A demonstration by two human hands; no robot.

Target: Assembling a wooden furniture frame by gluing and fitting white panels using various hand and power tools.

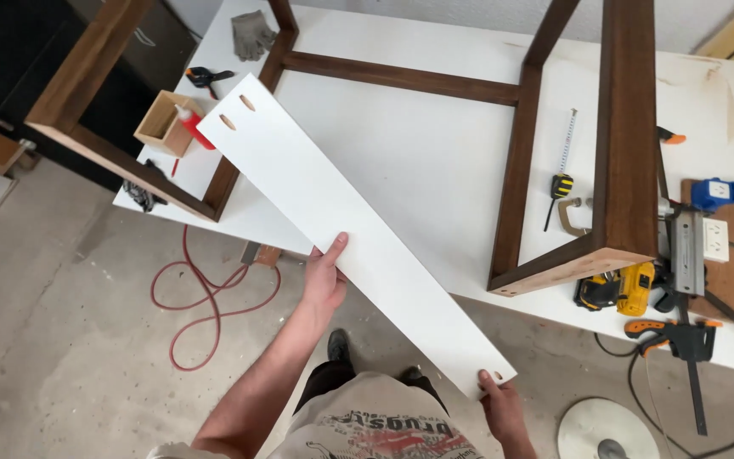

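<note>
Hands hold a long white board (350,229) slantwise above the near edge of a white table (435,153). Left hand (324,276) grips the board's long edge near the middle, thumb on top; right hand (503,408) clasps the near end, close to two slots (two more slots mark the far end). A dark wood frame (622,136) stands on the table, with a tape measure (561,183), yellow drill (626,289) and orange clamp (681,336) to its right. Near the board's far end sit a small wooden box (161,123) and grey gloves (252,34). A red hose (206,297) loops on the floor.
</note>
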